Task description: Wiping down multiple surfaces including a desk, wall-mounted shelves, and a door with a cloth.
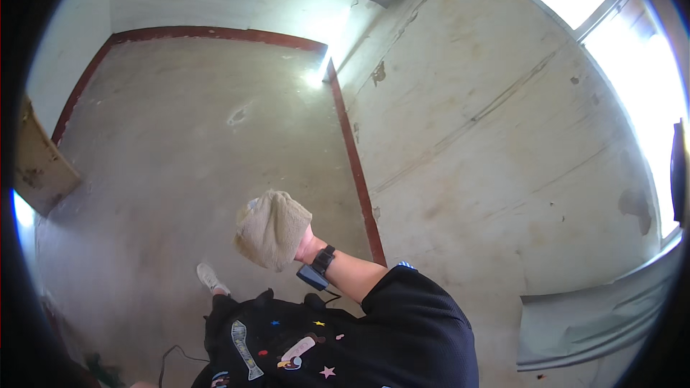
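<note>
A beige, soft-looking cloth (274, 229), folded or bunched up, is in my right hand (306, 242). It covers most of the fingers, so only the heel of the hand and the wrist show. Around that wrist runs a black strap (323, 258) with a dark box-like device (312, 277) and a thin cable. The cloth hangs in front of my body above the bare floor. My left hand is out of view; just a sliver of skin shows at the bottom left edge.
A worn concrete floor (205, 134) meets the walls at a dark red painted border (353, 156). To the right is a stained, scratched wall (485, 172) below bright windows (625, 59). A wooden piece (46, 167) stands at the left; grey sheeting (587, 328) hangs lower right. One white shoe (210, 277) shows.
</note>
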`<action>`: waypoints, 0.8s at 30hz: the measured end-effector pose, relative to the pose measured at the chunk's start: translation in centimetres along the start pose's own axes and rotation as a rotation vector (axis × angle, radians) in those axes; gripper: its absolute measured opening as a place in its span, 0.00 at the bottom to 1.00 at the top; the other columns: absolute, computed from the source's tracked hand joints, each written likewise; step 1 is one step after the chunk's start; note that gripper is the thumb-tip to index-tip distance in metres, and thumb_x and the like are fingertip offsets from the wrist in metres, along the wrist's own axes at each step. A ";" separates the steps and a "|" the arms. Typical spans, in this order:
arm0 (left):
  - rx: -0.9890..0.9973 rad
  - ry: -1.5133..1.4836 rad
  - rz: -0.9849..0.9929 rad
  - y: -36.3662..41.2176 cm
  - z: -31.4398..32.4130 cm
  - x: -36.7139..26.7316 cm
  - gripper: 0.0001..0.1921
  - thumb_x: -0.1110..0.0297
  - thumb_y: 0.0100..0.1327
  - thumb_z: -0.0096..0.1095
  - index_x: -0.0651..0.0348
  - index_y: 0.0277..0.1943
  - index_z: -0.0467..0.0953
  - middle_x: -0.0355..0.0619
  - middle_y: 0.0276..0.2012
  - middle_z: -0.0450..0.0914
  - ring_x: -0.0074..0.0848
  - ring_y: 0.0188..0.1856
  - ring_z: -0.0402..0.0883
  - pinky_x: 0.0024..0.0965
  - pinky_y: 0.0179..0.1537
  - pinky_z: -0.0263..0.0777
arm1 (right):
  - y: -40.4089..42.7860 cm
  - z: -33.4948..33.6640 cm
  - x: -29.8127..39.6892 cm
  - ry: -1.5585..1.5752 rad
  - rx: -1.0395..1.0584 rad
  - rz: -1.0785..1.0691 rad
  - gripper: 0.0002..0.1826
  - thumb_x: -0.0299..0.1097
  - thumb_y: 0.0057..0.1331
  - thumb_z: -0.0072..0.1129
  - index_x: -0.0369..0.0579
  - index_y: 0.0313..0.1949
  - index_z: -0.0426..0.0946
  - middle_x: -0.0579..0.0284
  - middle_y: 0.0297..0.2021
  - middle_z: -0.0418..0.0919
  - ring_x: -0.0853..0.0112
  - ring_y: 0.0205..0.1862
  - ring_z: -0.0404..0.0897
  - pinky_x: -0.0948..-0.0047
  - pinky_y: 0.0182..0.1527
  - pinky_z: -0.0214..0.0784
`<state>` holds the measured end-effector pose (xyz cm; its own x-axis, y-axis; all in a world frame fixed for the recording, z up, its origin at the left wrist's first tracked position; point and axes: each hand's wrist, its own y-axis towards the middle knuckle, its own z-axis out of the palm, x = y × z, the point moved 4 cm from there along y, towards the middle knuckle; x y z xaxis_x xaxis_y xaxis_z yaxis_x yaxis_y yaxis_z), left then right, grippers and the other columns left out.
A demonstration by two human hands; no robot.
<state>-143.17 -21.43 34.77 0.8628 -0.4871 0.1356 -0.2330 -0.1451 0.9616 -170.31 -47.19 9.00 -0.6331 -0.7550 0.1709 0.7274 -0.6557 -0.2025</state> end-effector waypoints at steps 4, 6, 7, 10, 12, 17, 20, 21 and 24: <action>-0.026 -0.058 -0.026 0.5 2.7 -1.3 0.19 0.59 0.71 0.50 0.69 0.48 0.79 0.58 0.52 0.83 0.50 0.54 0.82 0.51 0.60 0.74 | -2.0 0.8 1.6 -0.050 -0.031 -0.090 0.26 0.57 0.79 0.44 0.53 0.63 0.77 0.57 0.63 0.79 0.56 0.65 0.77 0.47 0.71 0.66; -0.035 -0.082 -0.041 0.2 3.6 -1.2 0.20 0.58 0.71 0.50 0.68 0.49 0.79 0.57 0.52 0.83 0.50 0.54 0.82 0.51 0.60 0.74 | -1.5 0.0 2.8 -0.086 -0.015 -0.130 0.26 0.56 0.79 0.44 0.53 0.63 0.76 0.57 0.63 0.78 0.56 0.65 0.77 0.47 0.71 0.65; -0.039 -0.092 -0.052 -0.4 4.2 -1.1 0.20 0.58 0.71 0.50 0.68 0.49 0.79 0.57 0.52 0.83 0.50 0.54 0.82 0.51 0.60 0.74 | -1.0 -0.4 3.2 -0.104 0.000 -0.157 0.26 0.55 0.79 0.45 0.53 0.64 0.76 0.57 0.64 0.78 0.56 0.66 0.76 0.47 0.72 0.65; -0.043 -0.108 -0.078 -2.0 4.9 -1.3 0.21 0.57 0.71 0.50 0.68 0.50 0.79 0.57 0.53 0.83 0.50 0.54 0.82 0.51 0.60 0.74 | -0.9 0.0 3.2 -0.143 -0.030 -0.152 0.24 0.52 0.80 0.46 0.53 0.65 0.76 0.56 0.64 0.78 0.58 0.65 0.77 0.51 0.72 0.65; -0.046 -0.105 -0.094 -2.7 5.1 -1.8 0.21 0.56 0.71 0.50 0.67 0.50 0.79 0.57 0.53 0.83 0.50 0.54 0.82 0.51 0.60 0.74 | -1.1 -0.7 3.0 -0.150 0.014 -0.121 0.24 0.52 0.80 0.46 0.53 0.65 0.75 0.56 0.64 0.78 0.58 0.66 0.77 0.51 0.73 0.65; -0.030 -0.071 -0.117 -3.1 5.7 -4.5 0.22 0.54 0.71 0.50 0.66 0.51 0.79 0.57 0.53 0.83 0.50 0.53 0.82 0.52 0.59 0.74 | 1.8 -5.7 3.8 -0.173 0.054 -0.106 0.25 0.53 0.80 0.45 0.52 0.66 0.74 0.56 0.65 0.77 0.57 0.67 0.76 0.50 0.74 0.64; -0.015 -0.022 -0.135 -2.8 5.8 -7.6 0.22 0.53 0.71 0.50 0.66 0.52 0.79 0.56 0.53 0.83 0.50 0.53 0.82 0.52 0.59 0.74 | 3.8 -5.0 2.5 -0.134 0.082 -0.037 0.25 0.52 0.81 0.44 0.51 0.67 0.74 0.55 0.65 0.77 0.58 0.67 0.75 0.50 0.74 0.63; -0.012 -0.011 -0.145 -2.7 5.9 -8.8 0.23 0.53 0.71 0.50 0.66 0.52 0.79 0.56 0.53 0.83 0.50 0.53 0.82 0.52 0.59 0.74 | 4.4 -4.0 2.0 -0.153 0.124 -0.004 0.25 0.52 0.81 0.43 0.51 0.66 0.74 0.55 0.65 0.77 0.58 0.67 0.75 0.50 0.74 0.63; -0.013 0.062 -0.175 -1.6 5.5 -13.5 0.23 0.52 0.71 0.50 0.65 0.53 0.79 0.56 0.54 0.83 0.49 0.53 0.82 0.52 0.59 0.74 | 3.6 1.0 -0.3 -0.185 0.280 0.115 0.25 0.51 0.81 0.43 0.51 0.66 0.74 0.55 0.65 0.77 0.58 0.67 0.75 0.51 0.73 0.64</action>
<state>-156.94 -19.31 30.11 0.9159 -0.4008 -0.0200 -0.0713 -0.2115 0.9748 -167.24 -49.28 9.20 -0.5032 -0.7949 0.3390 0.8516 -0.5229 0.0379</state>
